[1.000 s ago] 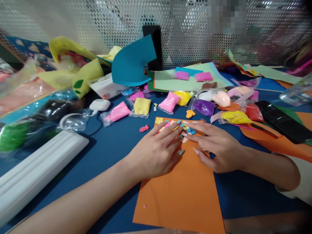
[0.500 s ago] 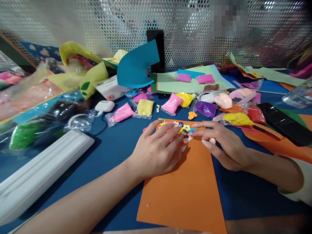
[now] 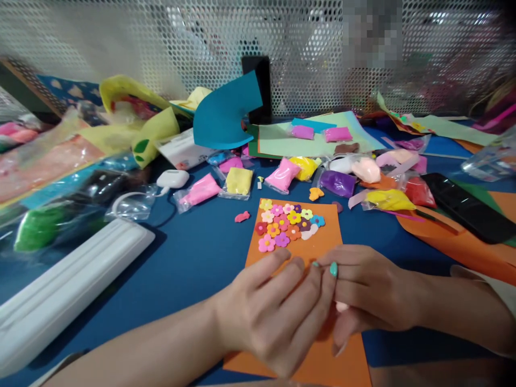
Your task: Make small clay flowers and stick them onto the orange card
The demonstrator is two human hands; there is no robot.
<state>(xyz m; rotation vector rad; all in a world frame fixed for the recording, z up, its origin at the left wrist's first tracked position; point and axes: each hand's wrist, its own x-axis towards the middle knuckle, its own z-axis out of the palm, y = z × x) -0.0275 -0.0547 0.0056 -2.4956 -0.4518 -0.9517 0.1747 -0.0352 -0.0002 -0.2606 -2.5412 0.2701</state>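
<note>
Over the lower part of the orange sheet [image 3: 298, 371], my two hands meet at the fingertips. My left hand [image 3: 278, 306] is closed, its fingers bent and tips pressed together; teal shows on its nails, and whatever it pinches is hidden. My right hand [image 3: 371, 290] is curled around a small lump of pale pink clay [image 3: 342, 306], which peeks out above the thumb. Small clay flowers [image 3: 282, 221] in many colours lie close together on the sheet's upper part. A pale flattened clay piece [image 3: 309, 232] sits at their lower right edge.
Bagged clay lies behind the sheet, including a pink pack [image 3: 281, 174], a yellow pack [image 3: 238, 181] and a purple pack [image 3: 337, 183]. A white bar-shaped device [image 3: 76, 290] lies at left. A black phone-like object [image 3: 463, 207] rests at right. Perforated metal [image 3: 201, 37] stands behind.
My left hand has drawn back from the flowers, uncovering them. My right hand has moved down and left with the pale pink clay, and the fingertips of both hands now meet.
</note>
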